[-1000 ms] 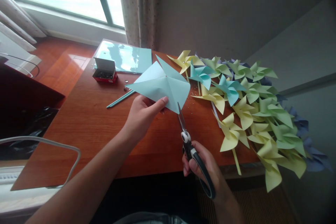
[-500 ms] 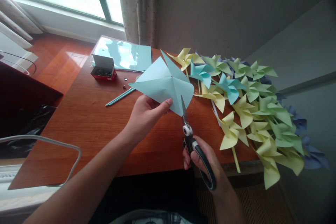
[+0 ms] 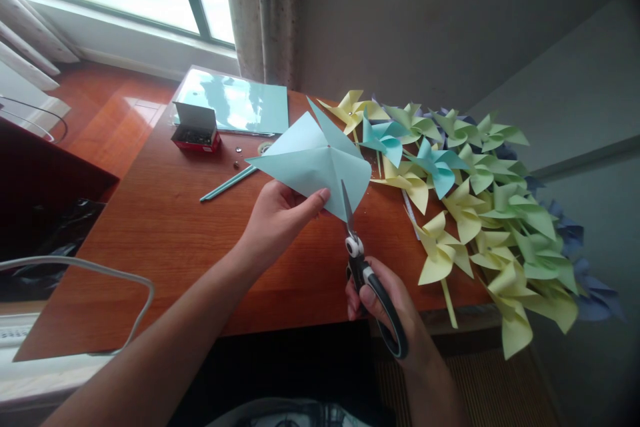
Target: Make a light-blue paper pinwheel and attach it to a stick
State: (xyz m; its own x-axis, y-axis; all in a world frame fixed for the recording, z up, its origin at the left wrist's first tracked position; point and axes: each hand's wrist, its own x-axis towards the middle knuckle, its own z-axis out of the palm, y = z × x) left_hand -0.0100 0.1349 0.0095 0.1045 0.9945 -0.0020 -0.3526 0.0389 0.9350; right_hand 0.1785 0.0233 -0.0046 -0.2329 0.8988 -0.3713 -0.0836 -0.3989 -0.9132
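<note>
A light blue sheet of paper [image 3: 310, 163], slit in from its corners, is held up above the table. My left hand [image 3: 287, 210] pinches its lower edge, thumb on top and fingers underneath. Wrapped around the black and white handles of a pair of scissors [image 3: 356, 250] is my right hand [image 3: 383, 297]. One blade lies over the paper near its lower right corner; the other is hidden by the sheet. A small dark dot marks the middle of the paper.
Finished paper pinwheels [image 3: 493, 207] in yellow, green, blue and purple crowd the right side of the wooden table [image 3: 165, 267]. On the left are a red box [image 3: 197, 137] of small dark pieces, blue sticks [image 3: 227, 183], a roll of tape [image 3: 264, 147] and blue sheets in clear wrap [image 3: 250, 107]. A white cable [image 3: 100, 267] crosses the left edge.
The scissors have shifted slightly left, the blade tip with them. The paper has tilted a little, and more of the tape roll shows behind it. Both hands keep their hold.
</note>
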